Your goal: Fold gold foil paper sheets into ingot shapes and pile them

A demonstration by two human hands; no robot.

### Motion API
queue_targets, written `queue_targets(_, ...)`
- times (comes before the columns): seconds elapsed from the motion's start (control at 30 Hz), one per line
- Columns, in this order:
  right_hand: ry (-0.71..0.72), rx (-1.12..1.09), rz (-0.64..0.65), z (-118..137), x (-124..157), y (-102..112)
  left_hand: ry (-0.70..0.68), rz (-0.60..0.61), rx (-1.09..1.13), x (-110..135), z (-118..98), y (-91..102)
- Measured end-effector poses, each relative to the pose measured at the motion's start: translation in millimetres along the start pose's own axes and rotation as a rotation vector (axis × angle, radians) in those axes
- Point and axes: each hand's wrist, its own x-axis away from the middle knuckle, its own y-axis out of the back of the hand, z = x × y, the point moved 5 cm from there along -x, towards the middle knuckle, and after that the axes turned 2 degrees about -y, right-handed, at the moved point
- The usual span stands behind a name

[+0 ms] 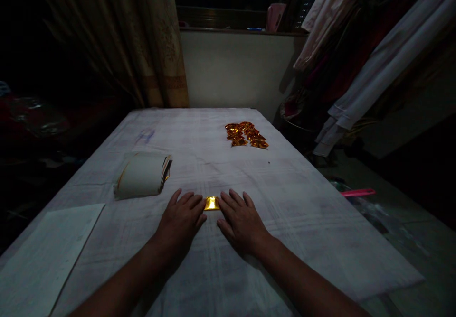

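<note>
A small folded piece of shiny gold foil paper [212, 203] lies on the cloth-covered table between my two hands. My left hand [183, 214] rests flat at its left end, fingers stretched out and the fingertips touching or very near the edge. At the right end my right hand [241, 217] lies palm down, fingers extended over or against that edge. Whether the fingertips press on the foil paper cannot be made out. Farther back on the right sit several folded gold foil pieces [246, 135] in rows. A thick stack of papers [140, 174] lies left of my left hand.
The table [299, 212] has a pale checked cloth. A white sheet [50, 255] lies at its front left. Behind stand a curtain [142, 41] and a sill with a pink mug [275, 17]. Clothes [384, 60] hang at right, above a pink handle [359, 192].
</note>
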Motion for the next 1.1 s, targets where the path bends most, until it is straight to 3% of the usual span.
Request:
queue_targets(0.23,0.116,-0.005,-0.160,0,-7,6,-0.141,0.061,-0.047,-21,-3,5.6)
queue_targets(0.33,0.110,-0.031,-0.148,0,-11,11,-0.103,0.051,-0.008,-20,-2,11.1)
queue_targets(0.53,-0.219,-0.383,-0.138,-22,-14,15,0.303,-0.009,0.448,-16,8,14.2)
queue_targets(0.67,-0.331,-0.244,-0.181,-31,-16,14,0.283,-0.095,0.411,-13,4,10.1)
queue_targets(0.77,-0.291,-0.139,-0.202,-30,-18,15,0.152,-0.172,0.321,-6,-8,9.3)
queue_targets(0.87,-0.266,-0.058,-0.223,-27,-17,16,0.010,-0.132,0.197,3,-25,2.0)
queue_targets(0.97,-0.149,0.003,-0.224,-14,-11,13,0.006,-0.078,0.099,8,-32,-8.4)
queue_targets(1.1,0.083,0.042,-0.065,7,1,0,0.022,-0.053,0.057,11,-33,-15.0)
